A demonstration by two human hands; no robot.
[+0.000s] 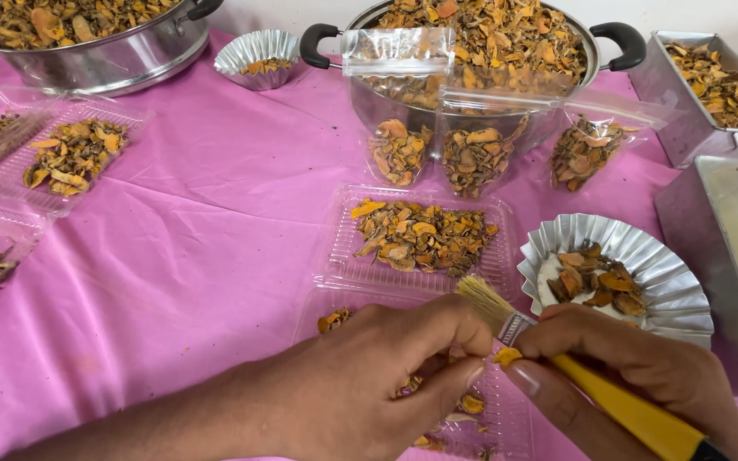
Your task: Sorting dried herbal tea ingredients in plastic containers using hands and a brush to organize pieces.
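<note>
Pink tablecloth [198, 248]; left hand [369, 384] pinches orange dried slice [506, 355]; right hand [642, 367] grips yellow-handled brush [557, 358].

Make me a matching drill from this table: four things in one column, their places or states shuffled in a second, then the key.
1. brush
2. fluted foil cup
3. clear tray of dried slices
4. small orange piece

A. pinched by the left hand
B. held in the right hand
C. right of the clear tray
D. in front of three filled bags

Pairs: 1-B, 2-C, 3-D, 4-A
</note>
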